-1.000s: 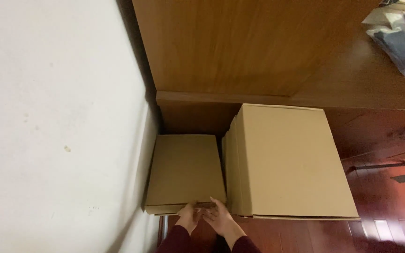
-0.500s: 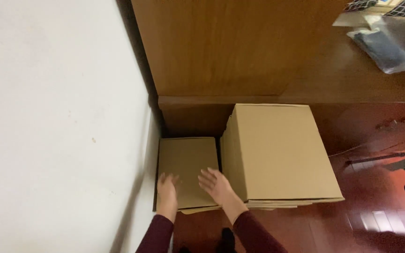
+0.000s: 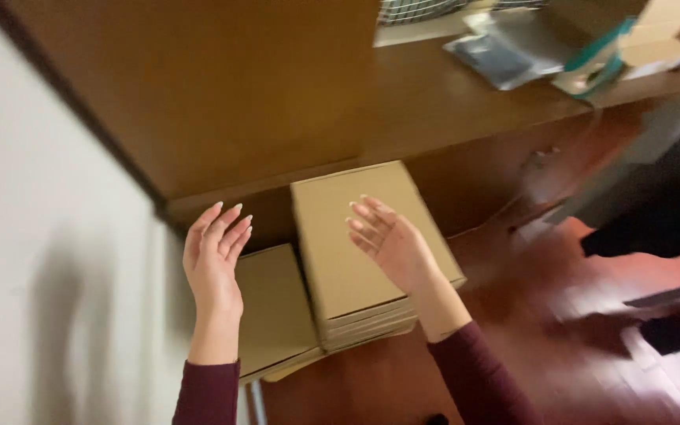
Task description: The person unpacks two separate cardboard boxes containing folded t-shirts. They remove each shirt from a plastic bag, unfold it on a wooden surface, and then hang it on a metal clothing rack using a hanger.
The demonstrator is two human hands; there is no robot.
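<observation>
Both hands raised, fingers spread, nothing held. Left hand hovers above the low flat box by the white wall. Right hand sits over the taller stack of boxes, palm facing left; contact unclear. Both stacks stand on the red wood floor, just beside each other, below the brown worktop. Plastic bags lie on it at the far right.

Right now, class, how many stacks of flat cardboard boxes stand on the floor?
2. The taller stack stands under the right hand; the lower stack lies beside it near the wall, by the left hand. More may be hidden under the desk.
</observation>
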